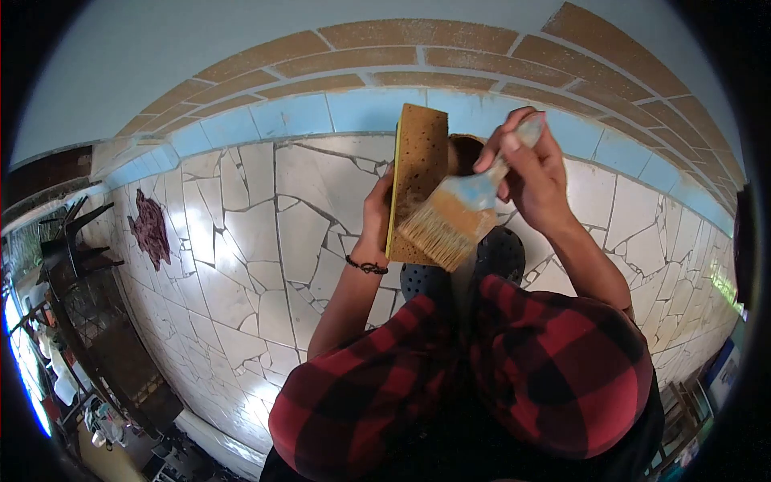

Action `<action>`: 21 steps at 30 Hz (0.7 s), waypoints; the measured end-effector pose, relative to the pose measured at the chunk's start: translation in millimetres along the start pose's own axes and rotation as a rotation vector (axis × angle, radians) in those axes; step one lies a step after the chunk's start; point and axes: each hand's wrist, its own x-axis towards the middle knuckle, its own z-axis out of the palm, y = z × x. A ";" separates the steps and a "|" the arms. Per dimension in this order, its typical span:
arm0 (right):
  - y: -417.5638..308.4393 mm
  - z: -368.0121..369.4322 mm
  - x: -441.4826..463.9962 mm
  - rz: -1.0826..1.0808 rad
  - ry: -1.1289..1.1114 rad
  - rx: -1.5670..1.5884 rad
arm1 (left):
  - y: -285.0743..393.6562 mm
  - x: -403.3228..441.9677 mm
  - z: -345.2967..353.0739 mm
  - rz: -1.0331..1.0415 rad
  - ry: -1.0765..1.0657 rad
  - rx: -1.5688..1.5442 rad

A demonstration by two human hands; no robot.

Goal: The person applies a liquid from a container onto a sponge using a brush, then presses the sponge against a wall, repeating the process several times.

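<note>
My left hand [376, 210] is wrapped round the far side of a flat brown slab [423, 140] with dark pits and a thin yellow edge; it looks like a sponge float, and most of my fingers are behind it. A wide paintbrush [448, 225] with a worn, blue-stained handle is pinched in my right hand [534, 173]. Its pale, stiff bristles point down and left across the slab's lower face. Whether they touch it I cannot tell. Behind the slab and brush, a round brown container [466, 145] shows only in part.
Black perforated clogs [502, 253] are on my feet, below the brush. Broken-tile flooring [241, 233] surrounds me, meeting a wall with blue tiles [297, 115] and brown bricks [418, 34]. A dark red cloth [150, 229] lies at left, near a black chair [76, 233].
</note>
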 end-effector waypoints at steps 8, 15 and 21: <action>1.5 -4.0 18.1 -0.185 -0.052 -0.203 | -2.2 1.3 -4.4 -0.059 0.032 0.076; -9.6 17.3 6.8 -0.138 -0.298 -0.128 | 3.6 -7.8 12.6 -0.070 -0.042 0.057; -34.6 13.2 19.5 -0.246 -0.279 -0.162 | 10.7 -14.6 19.4 -0.003 -0.088 0.285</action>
